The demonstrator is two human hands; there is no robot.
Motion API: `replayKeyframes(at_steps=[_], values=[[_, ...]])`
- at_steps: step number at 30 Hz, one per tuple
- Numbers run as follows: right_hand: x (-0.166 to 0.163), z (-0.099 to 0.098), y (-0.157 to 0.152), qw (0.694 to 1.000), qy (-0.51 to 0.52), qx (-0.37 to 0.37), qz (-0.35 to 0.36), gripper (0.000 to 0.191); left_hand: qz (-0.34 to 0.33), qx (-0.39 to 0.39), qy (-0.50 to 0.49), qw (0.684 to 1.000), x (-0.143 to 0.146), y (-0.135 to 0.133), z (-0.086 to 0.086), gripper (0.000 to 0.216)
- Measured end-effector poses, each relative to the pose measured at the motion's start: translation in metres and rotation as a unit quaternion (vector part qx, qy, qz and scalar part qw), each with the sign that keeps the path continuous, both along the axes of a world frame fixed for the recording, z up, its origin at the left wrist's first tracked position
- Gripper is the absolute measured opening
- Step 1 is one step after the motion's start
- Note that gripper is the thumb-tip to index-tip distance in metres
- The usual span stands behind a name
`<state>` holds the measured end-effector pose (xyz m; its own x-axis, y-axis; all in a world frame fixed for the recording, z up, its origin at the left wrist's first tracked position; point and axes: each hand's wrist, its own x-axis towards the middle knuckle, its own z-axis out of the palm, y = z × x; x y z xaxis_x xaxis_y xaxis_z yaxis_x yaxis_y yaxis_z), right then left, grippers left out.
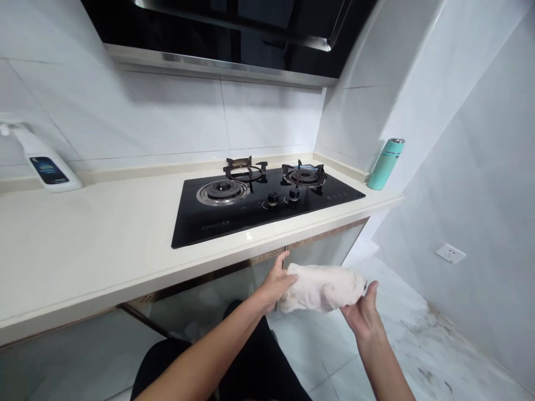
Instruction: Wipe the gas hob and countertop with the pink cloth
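A folded white cloth [321, 287] hangs in front of the counter, stretched between both my hands. My left hand [278, 284] grips its left end, with the thumb over the top. My right hand [363, 312] holds the right end from below, its thumb pointing up; some fingers are hidden by the cloth. Beyond the cloth lies a black gas stove [251, 214] set into the counter. The left burner [223, 191] is bare, and a loose pot support [245, 171] sits behind and right of it. Another pot support [304, 177] stands around the right burner.
A white spray bottle [49, 167] stands at the left of the cream countertop [96, 239]. A turquoise flask [385, 165] is at the right end. The range hood [234, 33] overhangs the stove. Cabinet doors [209, 309] are below; a socket [451, 253] is on the right wall.
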<state>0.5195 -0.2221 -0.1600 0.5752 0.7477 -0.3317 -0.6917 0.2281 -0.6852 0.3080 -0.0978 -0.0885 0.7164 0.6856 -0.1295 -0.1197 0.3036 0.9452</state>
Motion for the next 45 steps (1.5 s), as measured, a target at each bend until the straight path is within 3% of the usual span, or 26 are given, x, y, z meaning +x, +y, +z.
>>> replayKeyframes(at_steps=[3, 5, 7, 9, 11, 13, 17, 19, 20, 22, 24, 28, 30, 32, 36, 40, 41, 45], values=[[-0.011, 0.005, -0.004, 0.993, -0.033, -0.048, 0.102, 0.094, -0.023, 0.065, 0.044, 0.997, -0.004, -0.001, -0.003, 0.072], [-0.009, 0.013, -0.012, 0.984, -0.082, -0.086, 0.133, 0.120, -0.030, 0.144, 0.112, 0.983, -0.010, -0.001, -0.001, 0.054], [-0.001, 0.027, -0.020, 0.973, -0.147, -0.086, 0.153, 0.133, -0.027, 0.231, 0.189, 0.954, -0.018, -0.001, 0.007, 0.051], [0.007, 0.042, -0.024, 0.946, -0.228, -0.061, 0.221, 0.125, -0.029, 0.317, 0.265, 0.910, -0.025, -0.003, 0.019, 0.050], [0.008, 0.053, -0.023, 0.890, -0.341, -0.063, 0.296, 0.108, -0.042, 0.394, 0.330, 0.857, -0.029, -0.005, 0.032, 0.046], [0.004, 0.058, -0.020, 0.813, -0.469, -0.078, 0.336, 0.091, -0.064, 0.448, 0.376, 0.808, -0.034, -0.008, 0.044, 0.037], [0.001, 0.073, -0.009, 0.668, -0.653, -0.106, 0.341, 0.055, -0.069, 0.526, 0.396, 0.750, -0.045, -0.012, 0.067, 0.021], [0.005, 0.091, -0.003, 0.617, -0.717, -0.122, 0.301, 0.047, -0.028, 0.549, 0.367, 0.750, -0.050, -0.011, 0.080, 0.018], [0.007, 0.101, 0.001, 0.606, -0.737, -0.120, 0.274, 0.045, -0.002, 0.554, 0.346, 0.758, -0.052, -0.009, 0.087, 0.017], [0.013, 0.125, 0.012, 0.618, -0.742, -0.100, 0.237, 0.043, 0.042, 0.541, 0.305, 0.782, -0.052, -0.001, 0.102, 0.016], [0.018, 0.149, 0.029, 0.657, -0.721, -0.081, 0.205, 0.042, 0.068, 0.510, 0.271, 0.814, -0.049, 0.012, 0.116, 0.015], [0.029, 0.190, 0.087, 0.706, -0.699, -0.074, 0.090, 0.047, 0.138, 0.427, 0.200, 0.871, -0.029, 0.054, 0.139, 0.012], [0.037, 0.206, 0.124, 0.687, -0.720, -0.087, 0.047, 0.050, 0.164, 0.384, 0.184, 0.890, -0.016, 0.078, 0.145, 0.013], [0.044, 0.217, 0.158, 0.648, -0.752, -0.117, 0.016, 0.048, 0.180, 0.362, 0.193, 0.894, -0.008, 0.101, 0.149, 0.020], [0.052, 0.217, 0.200, 0.604, -0.769, -0.206, -0.039, 0.053, 0.220, 0.384, 0.227, 0.868, -0.025, 0.125, 0.148, 0.027], [0.048, 0.186, 0.203, 0.561, -0.785, -0.262, -0.027, 0.056, 0.230, 0.437, 0.271, 0.826, -0.089, 0.116, 0.132, 0.016], [0.044, 0.177, 0.201, 0.548, -0.795, -0.260, -0.001, 0.055, 0.226, 0.461, 0.291, 0.807, -0.109, 0.113, 0.127, 0.017], [0.026, 0.147, 0.199, 0.492, -0.830, -0.246, 0.092, 0.056, 0.224, 0.569, 0.420, 0.671, -0.183, 0.105, 0.107, 0.033]])
